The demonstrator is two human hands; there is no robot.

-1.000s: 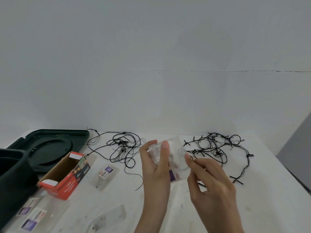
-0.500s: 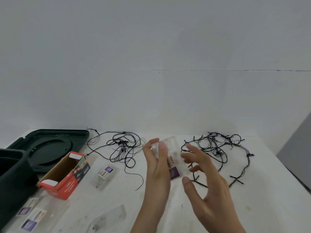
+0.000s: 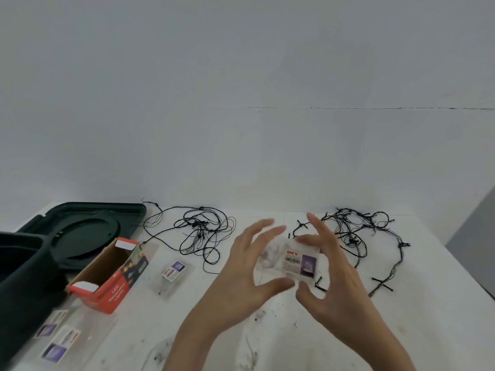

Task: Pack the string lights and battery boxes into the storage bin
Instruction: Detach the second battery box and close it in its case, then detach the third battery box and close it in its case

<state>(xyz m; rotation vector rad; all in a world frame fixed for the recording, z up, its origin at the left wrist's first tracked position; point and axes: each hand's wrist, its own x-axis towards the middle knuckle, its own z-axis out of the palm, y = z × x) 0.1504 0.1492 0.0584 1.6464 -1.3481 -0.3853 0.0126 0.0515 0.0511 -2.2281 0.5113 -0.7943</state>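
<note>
Right of the storage bin [image 3: 21, 266], the right hand [image 3: 342, 277] pinches a clear packet [image 3: 289, 259], the spread left hand [image 3: 238, 266] steadying it, seemingly to inspect.

The storage bin [image 3: 21, 277] stands far left on the table [image 3: 267, 336], its lid [image 3: 80, 228] behind it, a cardboard box [image 3: 107, 277] just right. One tangle of string lights [image 3: 201, 231] lies behind centre, another tangle [image 3: 361, 236] right, a packet [image 3: 292, 259] before and between them.

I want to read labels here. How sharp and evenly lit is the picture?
Head view throughout: soft, even light, faint shadows on the white table; motion blur smears both the left hand and right hand; on the clear plastic packet the red print reads, the small text does not; the dark green storage bin at left loses detail.
</note>
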